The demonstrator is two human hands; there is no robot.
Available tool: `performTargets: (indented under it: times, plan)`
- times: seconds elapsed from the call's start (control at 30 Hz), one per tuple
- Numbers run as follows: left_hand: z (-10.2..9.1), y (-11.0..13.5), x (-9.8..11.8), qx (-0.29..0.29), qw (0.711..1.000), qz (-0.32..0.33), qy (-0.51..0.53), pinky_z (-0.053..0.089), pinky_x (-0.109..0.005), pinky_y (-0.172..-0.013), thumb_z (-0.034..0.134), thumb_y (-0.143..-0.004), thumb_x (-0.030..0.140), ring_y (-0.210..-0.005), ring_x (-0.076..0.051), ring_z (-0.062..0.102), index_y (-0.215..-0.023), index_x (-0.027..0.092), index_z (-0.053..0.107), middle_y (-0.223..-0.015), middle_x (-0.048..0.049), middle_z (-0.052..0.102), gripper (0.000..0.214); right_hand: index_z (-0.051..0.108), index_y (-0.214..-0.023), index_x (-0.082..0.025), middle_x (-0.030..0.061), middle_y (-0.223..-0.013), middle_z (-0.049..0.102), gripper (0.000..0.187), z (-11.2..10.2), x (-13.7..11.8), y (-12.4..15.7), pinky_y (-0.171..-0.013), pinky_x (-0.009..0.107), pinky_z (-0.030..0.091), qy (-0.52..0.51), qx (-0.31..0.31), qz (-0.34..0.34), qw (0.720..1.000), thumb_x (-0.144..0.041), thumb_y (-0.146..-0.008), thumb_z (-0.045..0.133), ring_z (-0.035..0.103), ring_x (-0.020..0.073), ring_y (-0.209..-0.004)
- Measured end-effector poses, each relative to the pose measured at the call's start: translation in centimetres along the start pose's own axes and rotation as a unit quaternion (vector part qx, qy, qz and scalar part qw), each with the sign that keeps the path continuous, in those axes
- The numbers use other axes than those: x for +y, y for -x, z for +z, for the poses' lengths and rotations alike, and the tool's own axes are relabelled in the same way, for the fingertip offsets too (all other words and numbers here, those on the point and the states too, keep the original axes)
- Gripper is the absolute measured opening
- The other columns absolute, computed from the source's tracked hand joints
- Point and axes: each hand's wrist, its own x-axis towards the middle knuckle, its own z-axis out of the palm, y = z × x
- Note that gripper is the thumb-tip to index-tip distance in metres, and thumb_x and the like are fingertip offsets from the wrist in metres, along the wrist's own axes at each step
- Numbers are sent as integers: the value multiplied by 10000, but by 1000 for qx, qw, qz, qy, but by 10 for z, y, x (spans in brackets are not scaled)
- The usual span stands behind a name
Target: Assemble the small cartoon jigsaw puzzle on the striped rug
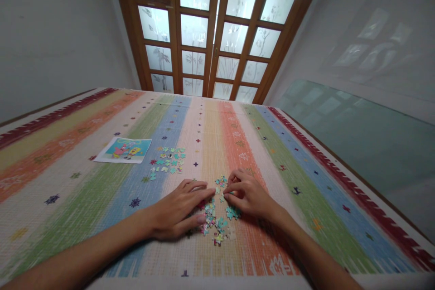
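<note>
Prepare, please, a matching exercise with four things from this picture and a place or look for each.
1. Printed picture
2. Puzzle pieces in rows
3. Loose puzzle pieces
4. Glass-paned doors

A. Beyond the tablecloth
B. Mostly between left hand and right hand
C. Shows a pink and a yellow figure
D. Just right of the printed picture

Pairs: 1-C, 2-D, 3-B, 4-A

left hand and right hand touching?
Apart. The head view shows puzzle pieces and tablecloth between the fingertips of the left hand and right hand.
</note>
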Motion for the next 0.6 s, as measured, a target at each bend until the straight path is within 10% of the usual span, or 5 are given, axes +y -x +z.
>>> performTargets:
  times: [0.6]
  plan:
    - [-1, 7, -57, 70, 968, -79, -228, 293, -526, -1151, 359, -1092, 494, -1344, -342, 482, -1456, 235, 483, -1440, -97, 606, 464, 787, -797, -227, 70, -882, 633, 138, 0, -7, 0, -785, 389, 459, -27, -20, -38, 999, -227, -880, 676, 579, 229, -879]
